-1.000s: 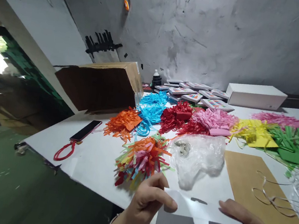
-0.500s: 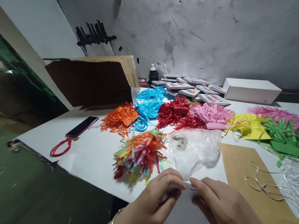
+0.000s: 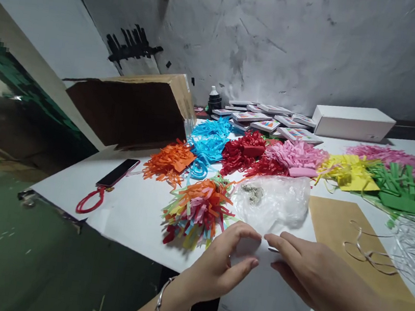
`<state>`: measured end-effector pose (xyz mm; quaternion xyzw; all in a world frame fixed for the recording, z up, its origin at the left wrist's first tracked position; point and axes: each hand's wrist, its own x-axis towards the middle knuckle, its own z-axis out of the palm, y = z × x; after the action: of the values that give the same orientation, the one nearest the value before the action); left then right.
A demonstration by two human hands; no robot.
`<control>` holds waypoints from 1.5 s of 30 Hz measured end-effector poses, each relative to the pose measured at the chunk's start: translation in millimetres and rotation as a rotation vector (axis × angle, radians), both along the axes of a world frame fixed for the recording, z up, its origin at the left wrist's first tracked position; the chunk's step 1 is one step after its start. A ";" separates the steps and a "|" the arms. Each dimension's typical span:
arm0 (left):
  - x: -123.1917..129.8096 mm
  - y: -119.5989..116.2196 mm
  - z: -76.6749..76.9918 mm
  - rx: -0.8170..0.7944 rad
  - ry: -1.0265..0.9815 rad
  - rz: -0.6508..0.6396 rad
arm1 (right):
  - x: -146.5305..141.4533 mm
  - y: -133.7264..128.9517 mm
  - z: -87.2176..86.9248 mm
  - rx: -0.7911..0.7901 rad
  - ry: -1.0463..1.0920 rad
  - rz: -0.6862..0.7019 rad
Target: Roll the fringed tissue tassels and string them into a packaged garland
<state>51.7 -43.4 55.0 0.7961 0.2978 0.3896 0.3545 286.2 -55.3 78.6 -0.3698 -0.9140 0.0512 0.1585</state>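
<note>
Evidently, from the head view, both bare hands meet over the white box (image 3: 263,307) at the table's near edge. The left hand (image 3: 221,263) comes up from below, bent at the wrist, thumb and forefinger parted wide in a C, their tips at the box's upper edge and face. The right hand (image 3: 306,264) slants in from the lower right, palm down, fingers stretched over the upper edge; whether they pinch the box or only rest on it, I cannot tell. One silvery bracelet (image 3: 159,303) rings the left wrist.

Seven single-coloured strip heaps lie beyond: one orange (image 3: 170,160), one blue (image 3: 209,143), one red (image 3: 241,152), two pink (image 3: 296,155), one yellow (image 3: 350,171), one green (image 3: 399,190). One multicoloured bundle (image 3: 200,208) sits just left of the hands, near one clear plastic bag (image 3: 286,202). One phone (image 3: 118,173) lies farther left, and one brown sheet (image 3: 348,226) to the right, thin cord (image 3: 370,258) across it. Behind are one long white carton (image 3: 350,125), one bottle (image 3: 214,100) and a pile of flat boxes (image 3: 264,120) too overlapped to count.

White covers the table (image 3: 129,216); the wall (image 3: 286,38) is scuffed grey, the floor (image 3: 60,268) green.
</note>
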 end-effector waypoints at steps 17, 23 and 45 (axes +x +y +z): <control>9.6 7.7 5.0 -0.034 0.072 0.092 | 1.4 19.1 5.5 -0.380 0.190 -0.075; 9.5 9.3 2.6 -0.031 0.069 0.101 | 1.6 19.5 -3.9 -0.223 0.089 -0.045; 10.0 14.3 -0.9 -0.051 0.060 0.096 | -3.7 24.4 3.3 -0.147 -0.032 -0.099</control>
<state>61.8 -29.2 54.1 0.7830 0.3561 0.3744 0.3463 282.6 -31.0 81.9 -0.4258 -0.8909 0.1042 0.1185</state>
